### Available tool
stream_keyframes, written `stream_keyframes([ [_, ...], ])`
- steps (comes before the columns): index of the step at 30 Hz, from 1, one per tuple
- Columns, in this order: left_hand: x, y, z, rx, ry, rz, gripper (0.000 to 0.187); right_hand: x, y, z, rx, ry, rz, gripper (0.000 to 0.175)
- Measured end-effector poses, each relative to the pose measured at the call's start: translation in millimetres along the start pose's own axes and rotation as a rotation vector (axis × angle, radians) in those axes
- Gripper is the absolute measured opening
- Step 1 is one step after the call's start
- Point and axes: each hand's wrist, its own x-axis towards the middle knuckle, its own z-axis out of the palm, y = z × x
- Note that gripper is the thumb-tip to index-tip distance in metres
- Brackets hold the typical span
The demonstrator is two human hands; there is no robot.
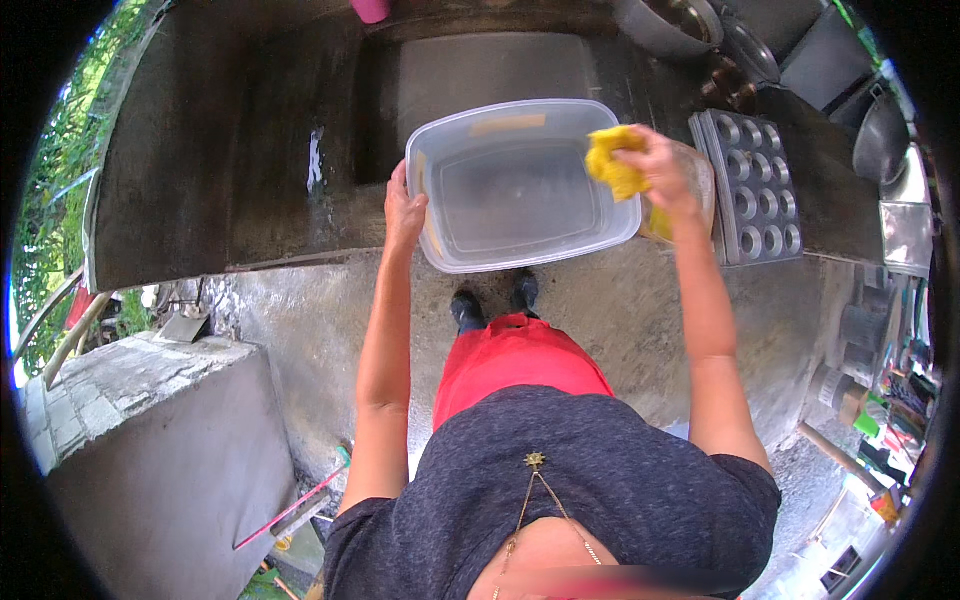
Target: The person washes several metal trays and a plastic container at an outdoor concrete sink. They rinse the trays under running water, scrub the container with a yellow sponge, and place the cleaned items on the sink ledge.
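Note:
A large translucent plastic container with rounded corners is tilted over the front edge of the dark counter, its open side facing me. My left hand grips its left rim, the thumb on the near side. In my right hand is a crumpled yellow cloth, held at the container's upper right corner. A strip of tan tape shows on the far wall, and another runs along the left wall. Behind my right wrist stands a smaller clear container with something yellow in it, partly hidden by my arm.
Stacked metal muffin tins lie right of the containers. Beyond them are metal pots and pans. The dark counter carries a wet patch on the left. A concrete block stands at lower left, beside a pink-handled tool.

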Motion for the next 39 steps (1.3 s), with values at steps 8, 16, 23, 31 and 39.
stream_keyframes([
  [8, -6, 2, 8, -0.179, 0.077, -0.047, 0.066, 64, 141, 135, -1.349, -0.295, 0.052, 0.033],
  [16, -5, 13, 6, -0.243, 0.055, -0.077, 0.066, 12, 142, 101, -1.005, -0.741, 0.188, 0.026],
  [23, -12, 21, 0, -0.237, 0.061, 0.005, 0.064, 113, 224, 180, -0.846, 0.187, -0.432, 0.025],
  [31, -7, 19, 1, -0.165, 0.109, -0.067, 0.06, 23, 149, 106, -0.802, -0.61, -0.021, 0.029],
  [39, -9, 17, 3, -0.093, 0.115, -0.13, 0.058, 84, 153, 184, -0.816, -0.371, -0.006, 0.034],
])
